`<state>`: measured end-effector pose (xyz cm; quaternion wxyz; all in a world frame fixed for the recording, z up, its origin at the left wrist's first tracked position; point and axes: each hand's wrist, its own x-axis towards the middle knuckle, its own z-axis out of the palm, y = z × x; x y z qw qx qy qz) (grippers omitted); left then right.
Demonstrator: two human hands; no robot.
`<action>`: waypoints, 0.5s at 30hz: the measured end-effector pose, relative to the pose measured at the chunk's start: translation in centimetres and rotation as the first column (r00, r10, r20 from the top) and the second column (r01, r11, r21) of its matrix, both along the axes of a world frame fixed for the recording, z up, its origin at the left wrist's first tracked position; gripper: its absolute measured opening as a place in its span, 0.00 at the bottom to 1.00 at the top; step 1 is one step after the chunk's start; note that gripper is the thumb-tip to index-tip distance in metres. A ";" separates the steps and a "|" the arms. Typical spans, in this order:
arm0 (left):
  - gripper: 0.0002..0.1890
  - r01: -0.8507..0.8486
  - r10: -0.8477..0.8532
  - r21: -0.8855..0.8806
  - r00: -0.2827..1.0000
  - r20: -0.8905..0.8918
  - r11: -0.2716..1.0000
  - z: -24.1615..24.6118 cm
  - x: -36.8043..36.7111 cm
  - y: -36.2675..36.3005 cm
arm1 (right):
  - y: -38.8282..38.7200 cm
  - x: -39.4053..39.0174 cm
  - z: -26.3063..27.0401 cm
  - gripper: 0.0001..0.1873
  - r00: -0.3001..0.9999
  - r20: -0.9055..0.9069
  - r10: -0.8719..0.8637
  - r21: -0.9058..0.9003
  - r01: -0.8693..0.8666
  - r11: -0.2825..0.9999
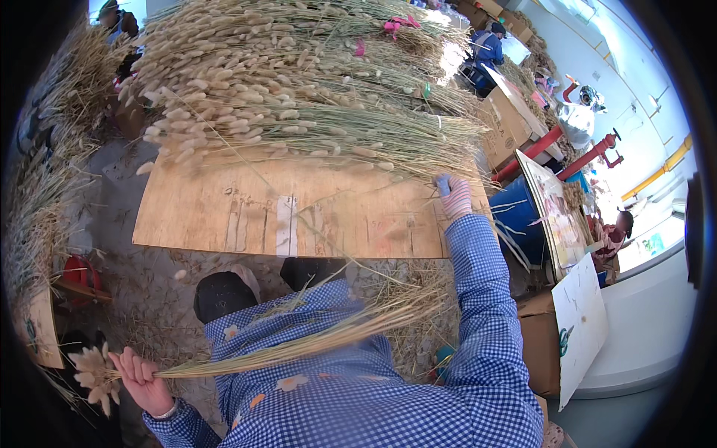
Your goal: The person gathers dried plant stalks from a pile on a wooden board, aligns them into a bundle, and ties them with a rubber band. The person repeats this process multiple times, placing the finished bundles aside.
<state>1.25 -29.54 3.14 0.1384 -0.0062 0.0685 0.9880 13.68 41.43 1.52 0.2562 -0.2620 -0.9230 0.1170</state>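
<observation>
My left hand (141, 376), at the lower left, is closed around a bunch of dried bunny-tail grass (269, 355) just below its fluffy heads. Its long stems stretch rightward across my blue checked apron. My right hand (455, 197), in a striped glove with a blue thumb, is at the right end of the wooden board (190, 207), touching stem ends of the large grass pile (313, 106). Whether its fingers hold any stems cannot be told. A loose stem slants across the board, which bears a white strip (287, 224) and pencilled marks.
At the right are a blue barrel (518, 215), red pipes (585, 157), a cardboard box (538, 336) and a white panel (580, 325) with scissors (564, 339). More dried grass (45, 185) lines the left. A person in blue (488, 50) and other people are farther back.
</observation>
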 end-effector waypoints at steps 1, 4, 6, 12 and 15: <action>0.21 -0.022 0.022 0.027 1.000 -0.008 0.999 0.0 0.0 -1.0 | 0.6 0.3 0.2 0.18 1.000 -0.021 -0.011 -0.028 0.011 1.000; 0.20 -0.010 0.014 0.164 1.000 -0.024 0.986 0.5 0.2 -3.1 | 2.0 0.9 0.2 0.17 0.996 0.010 -0.094 -0.026 0.094 0.995; 0.20 0.003 -0.002 0.133 1.000 -0.011 0.991 0.3 0.1 -3.3 | 2.2 1.2 0.3 0.18 1.000 0.013 -0.004 0.038 0.003 0.999; 0.21 0.131 -0.136 0.102 0.990 0.048 0.986 -2.0 -1.6 -1.2 | 1.6 4.8 2.6 0.17 0.995 -0.095 -0.007 -0.493 -0.041 0.869; 0.22 0.168 -0.174 0.086 0.982 0.072 0.982 -3.0 -2.3 0.5 | 2.7 9.7 4.5 0.15 0.987 -0.115 -0.111 -0.549 0.030 0.835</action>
